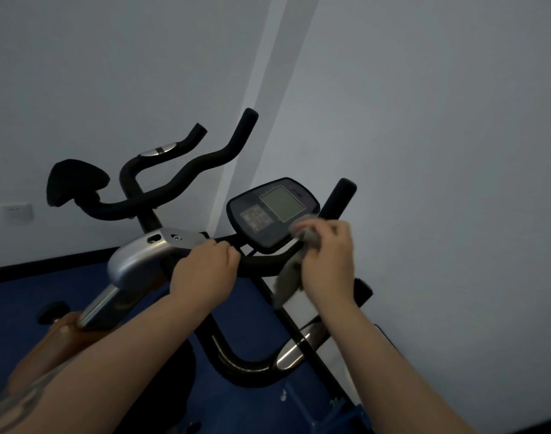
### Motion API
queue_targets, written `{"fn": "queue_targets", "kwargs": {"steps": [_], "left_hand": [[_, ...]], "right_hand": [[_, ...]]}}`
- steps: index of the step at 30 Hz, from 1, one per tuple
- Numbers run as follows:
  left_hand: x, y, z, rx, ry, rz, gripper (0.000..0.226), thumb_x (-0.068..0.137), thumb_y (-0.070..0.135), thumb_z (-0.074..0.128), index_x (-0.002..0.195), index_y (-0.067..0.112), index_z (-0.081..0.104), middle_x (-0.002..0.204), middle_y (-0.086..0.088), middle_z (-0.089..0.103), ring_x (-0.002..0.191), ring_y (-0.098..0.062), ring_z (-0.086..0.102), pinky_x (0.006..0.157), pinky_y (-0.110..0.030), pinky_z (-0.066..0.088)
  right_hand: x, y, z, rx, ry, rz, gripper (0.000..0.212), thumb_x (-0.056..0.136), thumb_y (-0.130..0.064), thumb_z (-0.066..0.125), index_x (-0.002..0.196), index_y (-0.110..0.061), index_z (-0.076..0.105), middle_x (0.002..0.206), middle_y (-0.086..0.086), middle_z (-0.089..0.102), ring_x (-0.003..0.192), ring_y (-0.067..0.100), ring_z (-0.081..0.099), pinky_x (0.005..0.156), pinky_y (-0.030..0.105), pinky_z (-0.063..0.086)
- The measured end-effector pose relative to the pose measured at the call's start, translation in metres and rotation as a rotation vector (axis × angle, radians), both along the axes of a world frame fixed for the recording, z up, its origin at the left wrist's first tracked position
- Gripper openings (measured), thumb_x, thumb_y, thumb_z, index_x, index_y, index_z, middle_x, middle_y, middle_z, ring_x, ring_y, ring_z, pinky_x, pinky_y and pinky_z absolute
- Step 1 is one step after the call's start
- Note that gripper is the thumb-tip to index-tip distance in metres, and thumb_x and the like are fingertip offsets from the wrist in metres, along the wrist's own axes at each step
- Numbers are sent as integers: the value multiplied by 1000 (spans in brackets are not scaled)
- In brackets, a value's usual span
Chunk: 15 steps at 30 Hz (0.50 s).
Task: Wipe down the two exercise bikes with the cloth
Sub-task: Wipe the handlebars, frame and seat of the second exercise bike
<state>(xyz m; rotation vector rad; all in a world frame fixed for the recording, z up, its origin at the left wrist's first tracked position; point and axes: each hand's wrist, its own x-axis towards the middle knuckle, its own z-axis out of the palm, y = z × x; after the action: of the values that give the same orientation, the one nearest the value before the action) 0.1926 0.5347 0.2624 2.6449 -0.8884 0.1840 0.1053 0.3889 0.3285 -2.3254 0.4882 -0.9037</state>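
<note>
Head view: my left hand [205,270] grips the near bike's handlebar [261,261]; my right hand [327,261] pinches the grey cloth [288,281] against the console [272,211], with the second bike [161,183] behind. Judged risk: hard wiping may press the console buttons [256,218], and the hanging cloth end could catch on the frame.

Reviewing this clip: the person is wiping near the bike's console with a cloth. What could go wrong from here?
1. The right hand holds the grey cloth against the lower edge of the console; rubbing may press its buttons.
2. The cloth's hanging tail might snag on the handlebar.
3. The left hand grips the handlebar, so that spot may get missed.
</note>
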Motion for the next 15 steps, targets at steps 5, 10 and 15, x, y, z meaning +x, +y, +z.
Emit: {"fn": "queue_targets", "kwargs": {"steps": [5,10,15], "left_hand": [[-1,0,0,-46,35,23,8,98,13,42,97,15,49,101,0,50,92,-17,50,75,-36,53],[-2,-3,2,-307,173,121,18,100,17,38,92,9,52,94,-1,51,91,-21,52,77,-40,51],[-2,-5,3,-504,283,148,28,100,26,39,85,13,59,84,0,57,77,-17,55,72,-44,49]], "right_hand": [[-3,32,-29,-133,125,-17,47,87,10,46,108,-26,69,118,-1,40,111,18,41,82,18,40],[7,3,-3,39,7,-33,44,93,3,46,123,-25,62,113,-3,36,107,22,51,95,33,49],[-8,48,-36,83,38,47,43,88,-3,53,122,-30,52,113,-5,35,92,6,53,79,17,46]]}}
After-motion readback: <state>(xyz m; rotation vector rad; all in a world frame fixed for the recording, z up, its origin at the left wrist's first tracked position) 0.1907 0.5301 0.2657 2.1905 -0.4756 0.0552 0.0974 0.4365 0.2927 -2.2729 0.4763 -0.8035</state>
